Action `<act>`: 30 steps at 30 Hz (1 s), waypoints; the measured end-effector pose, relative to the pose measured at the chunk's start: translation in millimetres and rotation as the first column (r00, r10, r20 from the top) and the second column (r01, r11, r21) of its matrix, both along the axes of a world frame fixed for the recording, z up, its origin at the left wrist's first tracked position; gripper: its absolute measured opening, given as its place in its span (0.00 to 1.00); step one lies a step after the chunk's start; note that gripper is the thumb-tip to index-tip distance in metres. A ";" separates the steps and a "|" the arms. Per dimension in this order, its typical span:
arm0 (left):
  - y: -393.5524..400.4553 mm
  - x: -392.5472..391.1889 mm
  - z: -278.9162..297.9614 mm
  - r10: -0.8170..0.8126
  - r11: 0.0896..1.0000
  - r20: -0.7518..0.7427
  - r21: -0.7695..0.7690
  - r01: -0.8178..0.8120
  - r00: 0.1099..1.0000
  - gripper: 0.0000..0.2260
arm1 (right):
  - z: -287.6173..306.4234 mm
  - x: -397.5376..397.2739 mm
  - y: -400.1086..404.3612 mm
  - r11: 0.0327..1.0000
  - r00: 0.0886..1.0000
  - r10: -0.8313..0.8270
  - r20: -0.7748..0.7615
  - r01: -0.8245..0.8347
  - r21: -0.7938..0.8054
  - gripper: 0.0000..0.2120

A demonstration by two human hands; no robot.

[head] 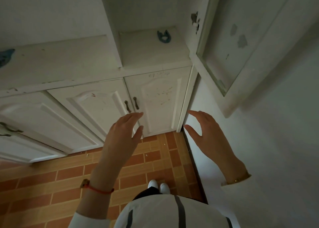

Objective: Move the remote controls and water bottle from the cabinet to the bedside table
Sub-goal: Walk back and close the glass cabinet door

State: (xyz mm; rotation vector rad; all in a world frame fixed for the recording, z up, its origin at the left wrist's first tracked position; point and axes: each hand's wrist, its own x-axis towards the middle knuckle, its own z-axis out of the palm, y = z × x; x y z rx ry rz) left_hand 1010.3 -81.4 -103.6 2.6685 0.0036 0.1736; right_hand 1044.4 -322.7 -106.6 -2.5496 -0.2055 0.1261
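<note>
- Left hand [120,134] is hanging in the air in front of the lower cabinet doors [155,100], fingers stretched and slightly spread, gripping nothing.
- Right hand [207,132] is hovering just beside the cabinet's right edge, near the white wall [267,141], fingers extended, thumb apart, holding nothing.
- Both hands are raised side by side, palms facing inward, apart from each other.
- White cabinet [107,69] is standing ahead; open niche [151,44] above the doors is holding only a small blue hook-shaped item [163,36] near its back.
- Remote controls and water bottle are not showing anywhere in this view; niche and cabinet ledge are carrying none of them.
- Two dark door handles [132,104] are sitting just above the left hand's fingertips, not touched.
- Upper cabinet door [222,43] is standing swung open to the right.
- Red string bracelet [98,189] is sitting on the left wrist; thin gold bracelet [239,179] on the right wrist.
- White shoes [158,186] are standing on the orange brick-pattern floor [51,184] below.
</note>
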 end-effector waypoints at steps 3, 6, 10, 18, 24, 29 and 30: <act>-3.0 12.6 4.0 -0.028 1.000 0.020 0.002 0.028 0.999 0.18 | 5.0 6.2 -1.9 1.000 0.999 -0.028 0.027 0.028 0.005 0.26; -6.7 26.5 12.3 -0.066 0.998 0.048 0.000 0.066 0.997 0.18 | 13.3 11.0 -5.1 0.999 0.997 -0.052 0.063 0.051 0.017 0.27; -15.2 53.0 35.0 -0.137 0.991 0.113 0.012 0.136 0.984 0.19 | 36.5 17.0 -12.0 0.996 0.983 -0.092 0.161 0.087 0.034 0.26; -44.9 109.7 104.8 -0.341 0.936 0.347 0.044 0.348 0.874 0.19 | 112.4 23.3 -27.2 0.983 0.838 -0.182 0.515 0.147 0.109 0.22; -77.1 133.6 175.7 -0.423 0.881 0.523 0.044 0.472 0.740 0.18 | 178.7 16.5 -41.5 0.964 0.592 -0.255 0.765 0.222 0.149 0.20; -103.3 147.7 224.6 -0.449 0.828 0.645 0.041 0.559 0.618 0.18 | 225.4 9.7 -56.4 0.940 0.456 -0.295 0.840 0.296 0.170 0.19; -107.7 149.1 232.5 -0.446 0.821 0.666 0.038 0.570 0.598 0.18 | 232.9 8.5 -59.5 0.936 0.430 -0.298 0.852 0.308 0.171 0.19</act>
